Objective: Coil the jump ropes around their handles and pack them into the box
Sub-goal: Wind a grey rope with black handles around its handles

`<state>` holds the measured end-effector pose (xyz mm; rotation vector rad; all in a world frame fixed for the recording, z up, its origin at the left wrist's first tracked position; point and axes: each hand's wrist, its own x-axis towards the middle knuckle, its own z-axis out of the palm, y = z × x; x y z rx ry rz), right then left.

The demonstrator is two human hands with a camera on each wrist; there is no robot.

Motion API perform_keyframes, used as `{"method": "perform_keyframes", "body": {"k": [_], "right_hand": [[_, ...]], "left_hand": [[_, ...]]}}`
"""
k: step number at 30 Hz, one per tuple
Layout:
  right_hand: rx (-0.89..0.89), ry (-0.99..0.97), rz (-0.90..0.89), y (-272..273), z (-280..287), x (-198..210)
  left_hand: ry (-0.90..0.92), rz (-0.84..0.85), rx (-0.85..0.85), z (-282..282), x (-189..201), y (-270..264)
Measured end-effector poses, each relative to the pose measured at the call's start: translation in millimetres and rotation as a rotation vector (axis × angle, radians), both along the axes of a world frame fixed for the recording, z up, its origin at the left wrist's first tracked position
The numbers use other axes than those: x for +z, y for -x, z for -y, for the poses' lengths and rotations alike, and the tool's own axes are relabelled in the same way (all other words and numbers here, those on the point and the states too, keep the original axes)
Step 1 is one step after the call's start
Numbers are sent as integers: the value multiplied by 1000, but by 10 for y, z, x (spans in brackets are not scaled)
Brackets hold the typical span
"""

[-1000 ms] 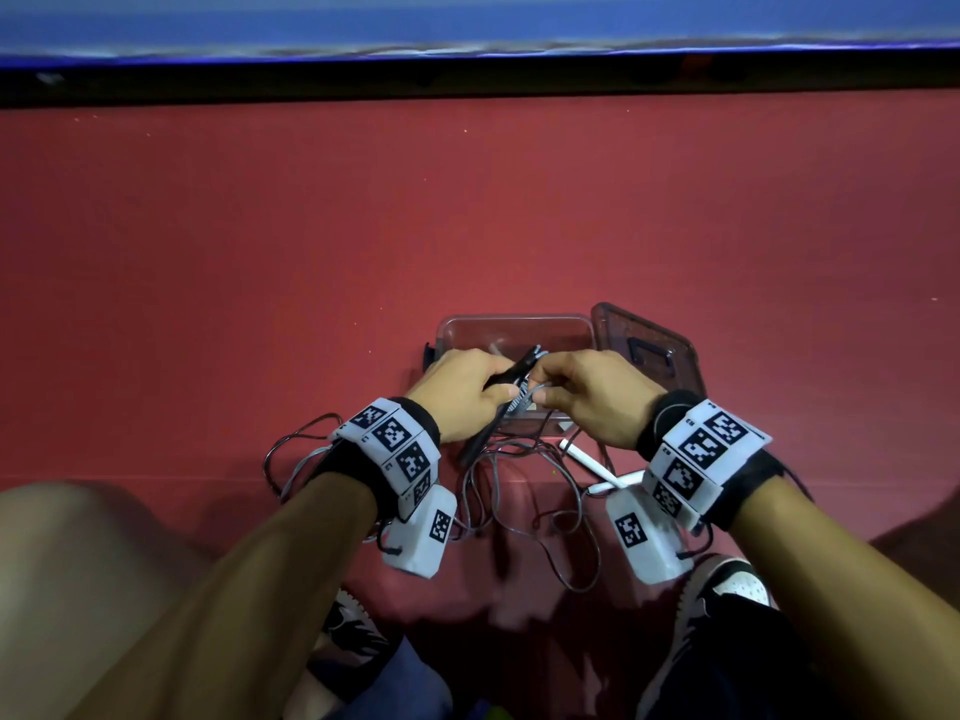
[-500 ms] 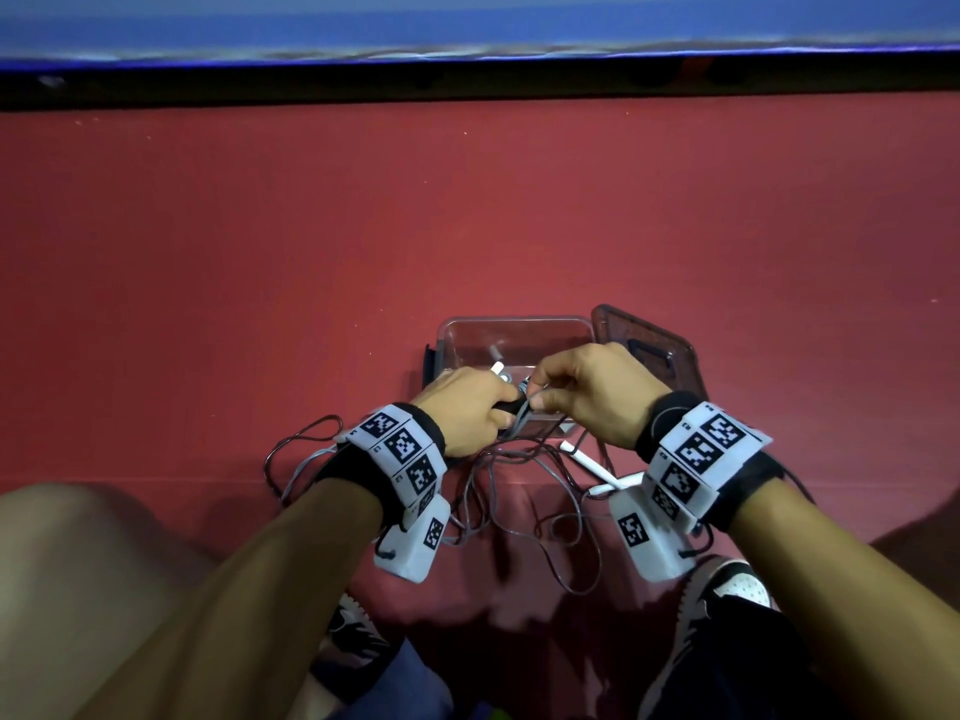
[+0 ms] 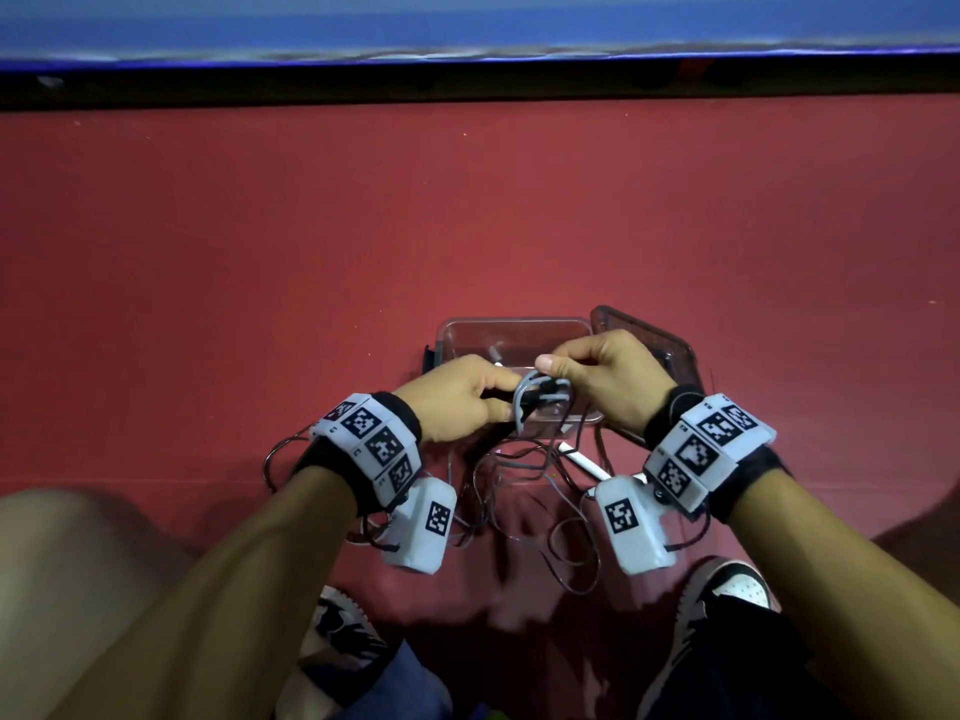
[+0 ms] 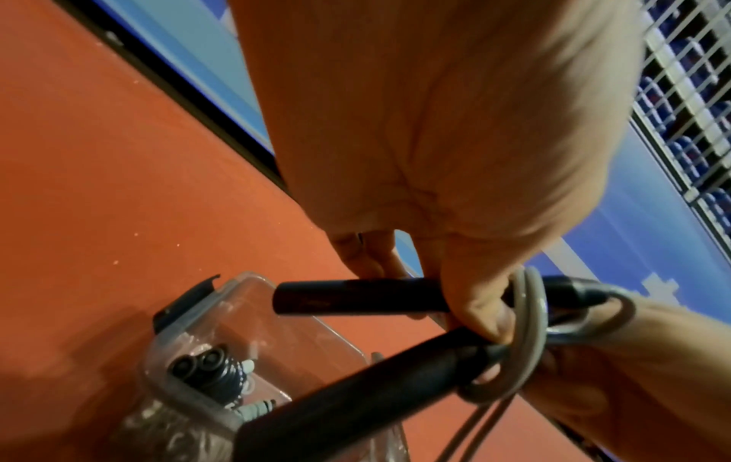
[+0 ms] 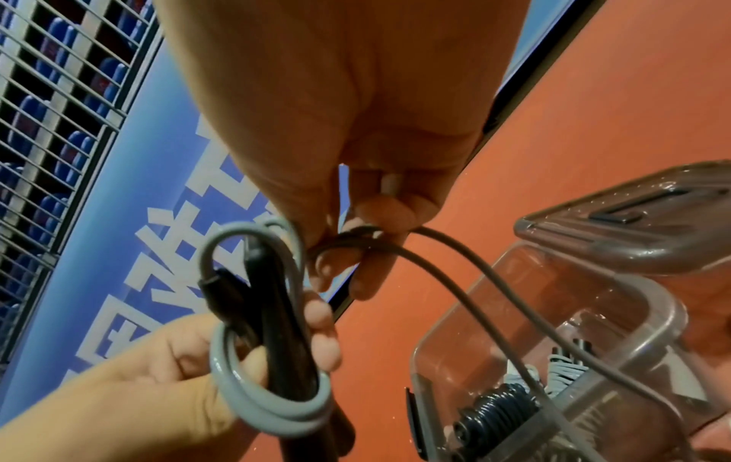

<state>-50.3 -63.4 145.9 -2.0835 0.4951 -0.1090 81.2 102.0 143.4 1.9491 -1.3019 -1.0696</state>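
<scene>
The left hand [image 3: 457, 397] gripped two stiff black handles [image 4: 356, 300] together; the right hand [image 3: 608, 381] pinched the grey cord [image 5: 253, 403]. The cord looked light, springy and likely to unwind, so it was best held at the wraps.

Dim, warm-toned light, soft motion blur, and wide-angle bending at the edges.

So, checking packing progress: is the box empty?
No. The clear box already holds a coiled black rope and a grey one.
</scene>
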Motion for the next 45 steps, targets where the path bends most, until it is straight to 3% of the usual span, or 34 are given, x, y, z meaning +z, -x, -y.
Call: {"method": "perform_keyframes", "body": {"k": [8,17,20,23,26,31,35,42,45], "right_hand": [[30,-65,-44,-11,-44,-122],[203,86,-194,16,-235,-5],[241,156,-214,1,-292,25],[260,217,-221,-12,-300,35],[257,240,-246,-19,-293,41],[299,359,-258,2,-293,79],[265,311,-223,11,-267,36],[9,142,-72,-8,-145,-89],[-59,-96,-47,-9,-103,-135]], "left_hand": [[222,-246,315,7,95,-18],[132,-110,498,0,-44,4],[105,121,418,-1,-57,10],[-26,333,374,7,-107,28],[-147,521,226,9,-158,61],[-233,661,3,17,-59,182],[-245,528,-101,-11,-60,194],[-96,111,7,-60,-61,-1],[9,-56,64,-69,-42,-33]]}}
